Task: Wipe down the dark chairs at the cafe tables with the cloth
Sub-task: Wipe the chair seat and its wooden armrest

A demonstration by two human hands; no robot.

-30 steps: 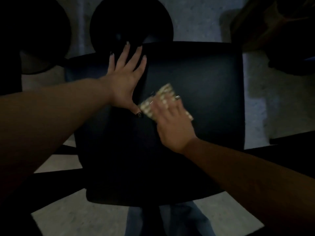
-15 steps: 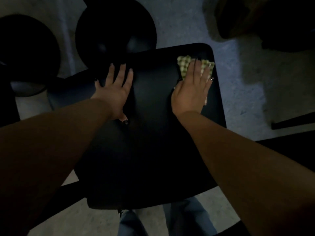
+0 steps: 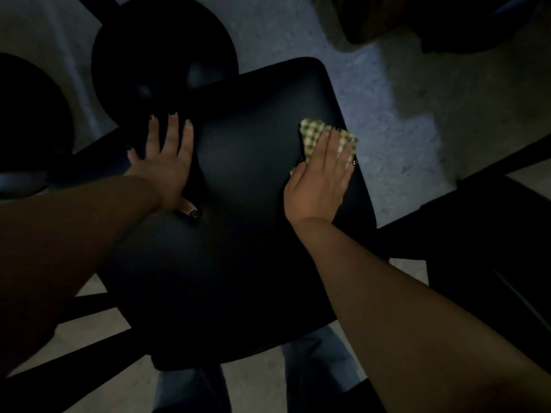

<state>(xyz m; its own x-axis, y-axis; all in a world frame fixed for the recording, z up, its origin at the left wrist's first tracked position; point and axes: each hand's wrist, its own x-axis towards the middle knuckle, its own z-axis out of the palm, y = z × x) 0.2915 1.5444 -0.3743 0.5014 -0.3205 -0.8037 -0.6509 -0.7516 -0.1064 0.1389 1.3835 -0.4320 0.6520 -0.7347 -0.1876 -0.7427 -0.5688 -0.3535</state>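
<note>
A smooth, matte black chair seat (image 3: 238, 222) with rounded corners is filling the view, its long axis running away from the person, while the left hand (image 3: 167, 168) is lying flat near its left edge and the right hand (image 3: 320, 177) is pressing straight fingers on a crumpled green-checked cloth (image 3: 311, 131) at its right edge.

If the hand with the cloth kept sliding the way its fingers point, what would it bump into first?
Probably nothing solid. The right hand presses the cloth near the seat's right edge, fingers pointing away from the person. Straight on comes the seat's far right corner, then floor below, though depth is unclear.
</note>
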